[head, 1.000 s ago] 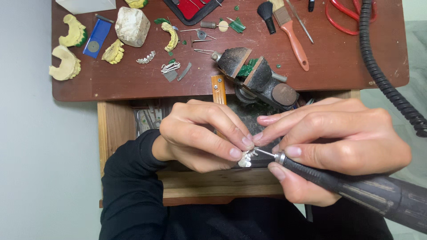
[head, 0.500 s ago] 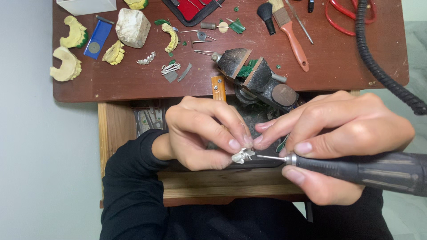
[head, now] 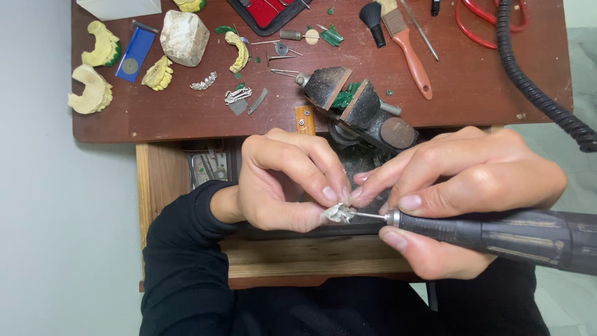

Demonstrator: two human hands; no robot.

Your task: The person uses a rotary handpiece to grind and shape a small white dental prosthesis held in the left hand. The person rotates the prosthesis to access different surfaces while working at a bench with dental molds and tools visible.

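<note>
Left hand (head: 280,183) has thumb and forefinger closed tight on a small silvery metal dental piece (head: 339,213), held just below the fingertips, over the open drawer (head: 186,180) in front of the bench. Right hand (head: 463,199) is wrapped round a dark rotary handpiece (head: 497,233) w/ its thin bur tip touching the piece's right edge (small vise (head: 357,106) sits right behind).

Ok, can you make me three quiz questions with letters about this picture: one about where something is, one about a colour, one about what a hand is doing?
1. Where is the small vise?
A. on the wooden bench
B. on the floor
C. in a hand

2. What colour is the brush handle?
A. blue
B. orange
C. black

3. What does the right hand grip?
A. scissors
B. nothing
C. a rotary tool

Answers: A, it sits at the bench's front edge; B, the handle is orange; C, the fingers wrap the dark tool, whose tip meets the small metal piece pinched by the left hand.
</note>
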